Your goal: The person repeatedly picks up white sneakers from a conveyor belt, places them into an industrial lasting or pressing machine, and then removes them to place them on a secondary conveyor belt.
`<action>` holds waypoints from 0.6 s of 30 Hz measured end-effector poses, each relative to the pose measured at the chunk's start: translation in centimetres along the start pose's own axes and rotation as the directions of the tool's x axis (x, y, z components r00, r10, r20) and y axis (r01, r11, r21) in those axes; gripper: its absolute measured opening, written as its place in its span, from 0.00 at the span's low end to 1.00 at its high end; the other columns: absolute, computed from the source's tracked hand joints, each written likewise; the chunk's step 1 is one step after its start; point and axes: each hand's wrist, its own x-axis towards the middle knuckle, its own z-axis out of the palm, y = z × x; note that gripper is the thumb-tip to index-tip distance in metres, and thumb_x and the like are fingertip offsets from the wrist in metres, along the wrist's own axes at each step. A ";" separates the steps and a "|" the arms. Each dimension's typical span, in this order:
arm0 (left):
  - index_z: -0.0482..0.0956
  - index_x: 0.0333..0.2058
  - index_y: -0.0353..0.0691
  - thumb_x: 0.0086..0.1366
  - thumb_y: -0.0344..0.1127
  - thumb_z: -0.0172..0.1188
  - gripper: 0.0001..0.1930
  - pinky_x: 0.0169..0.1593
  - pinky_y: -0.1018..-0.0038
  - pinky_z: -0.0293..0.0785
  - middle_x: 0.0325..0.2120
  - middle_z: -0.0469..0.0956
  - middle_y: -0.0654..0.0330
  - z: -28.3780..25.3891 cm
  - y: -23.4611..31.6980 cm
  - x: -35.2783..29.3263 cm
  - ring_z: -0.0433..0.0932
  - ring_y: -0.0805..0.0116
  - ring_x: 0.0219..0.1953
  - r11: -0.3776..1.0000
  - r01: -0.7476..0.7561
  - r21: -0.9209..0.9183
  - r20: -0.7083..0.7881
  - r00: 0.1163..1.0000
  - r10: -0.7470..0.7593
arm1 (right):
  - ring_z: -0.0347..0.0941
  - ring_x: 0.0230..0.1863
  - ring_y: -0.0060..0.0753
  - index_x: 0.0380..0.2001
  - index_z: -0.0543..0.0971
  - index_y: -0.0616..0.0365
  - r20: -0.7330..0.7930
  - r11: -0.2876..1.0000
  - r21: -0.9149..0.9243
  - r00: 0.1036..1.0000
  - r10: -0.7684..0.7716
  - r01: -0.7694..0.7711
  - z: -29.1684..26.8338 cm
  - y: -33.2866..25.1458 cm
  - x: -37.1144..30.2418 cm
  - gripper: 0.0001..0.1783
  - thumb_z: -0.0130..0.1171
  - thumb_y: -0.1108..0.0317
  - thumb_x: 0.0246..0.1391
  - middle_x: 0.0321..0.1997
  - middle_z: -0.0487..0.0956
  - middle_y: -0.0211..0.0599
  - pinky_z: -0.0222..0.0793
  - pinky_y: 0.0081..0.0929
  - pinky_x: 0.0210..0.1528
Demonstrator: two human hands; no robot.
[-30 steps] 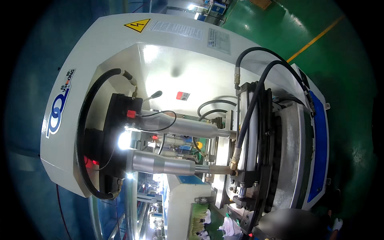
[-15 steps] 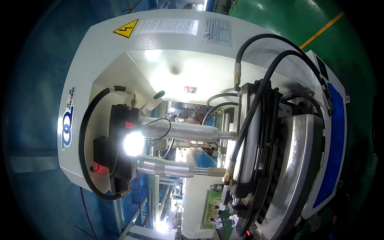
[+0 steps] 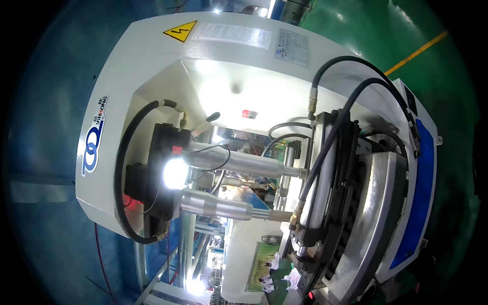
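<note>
Neither of my hands is in view, so what they hold or touch cannot be seen. A large white machine frame (image 3: 152, 40) fills the view, appearing turned on its side. A bright lamp (image 3: 176, 173) glows against its black head block (image 3: 161, 195). Two silver columns, an upper column (image 3: 239, 160) and a lower column (image 3: 218, 205), run from the block toward a white cylinder (image 3: 323, 188) among dark metal parts. Beside that cylinder is a curved bare-metal worktable (image 3: 373, 203).
Thick black hoses (image 3: 351, 91) arch around the cylinder, and another black hose (image 3: 123, 168) loops by the head block. A blue panel (image 3: 418, 198) covers part of the machine's base. Beyond lies green floor (image 3: 351, 23) with a yellow line (image 3: 417, 53). Small white shapes (image 3: 292, 278) in the distance are unclear.
The view has shifted and rotated slightly, so the machine's upper part sits farther right and appears tilted a little clockwise. The machine's parts keep their arrangement. No hand appears in either frame.
</note>
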 end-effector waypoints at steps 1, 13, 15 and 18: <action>0.82 0.51 0.50 0.68 0.43 0.61 0.14 0.51 0.60 0.76 0.43 0.84 0.50 0.0 -0.3 0.1 0.82 0.50 0.46 1.000 -0.009 -0.001 0.001 1.000 0.009 | 0.78 0.43 0.39 0.48 0.78 0.63 -0.012 1.000 0.004 1.000 -0.002 0.002 -0.1 0.3 -0.4 0.16 0.61 0.68 0.59 0.41 0.82 0.43 0.75 0.36 0.46; 0.82 0.53 0.51 0.65 0.35 0.63 0.17 0.52 0.65 0.77 0.42 0.85 0.52 1.4 -7.0 2.3 0.82 0.56 0.45 0.990 -0.128 -0.054 -0.194 0.974 0.115 | 0.77 0.55 0.45 0.49 0.80 0.62 -0.091 0.981 -0.193 0.995 -0.035 0.016 3.3 -2.1 -3.0 0.19 0.58 0.60 0.61 0.52 0.82 0.49 0.73 0.33 0.57; 0.81 0.54 0.50 0.65 0.34 0.64 0.19 0.53 0.68 0.76 0.43 0.85 0.54 2.9 -7.9 2.6 0.82 0.61 0.47 0.995 -0.066 -0.073 -0.202 0.978 0.050 | 0.77 0.55 0.44 0.50 0.79 0.61 -0.063 0.974 -0.194 0.989 -0.131 0.116 2.7 -0.5 -2.4 0.17 0.51 0.62 0.66 0.53 0.82 0.47 0.69 0.31 0.60; 0.82 0.53 0.45 0.65 0.35 0.64 0.17 0.54 0.68 0.76 0.44 0.84 0.53 5.4 -8.9 2.7 0.82 0.62 0.48 0.993 0.002 -0.116 -0.205 0.978 -0.026 | 0.75 0.57 0.43 0.51 0.79 0.61 -0.145 0.880 -0.461 0.969 -0.200 0.113 3.6 5.4 4.1 0.17 0.46 0.64 0.69 0.55 0.81 0.44 0.65 0.31 0.63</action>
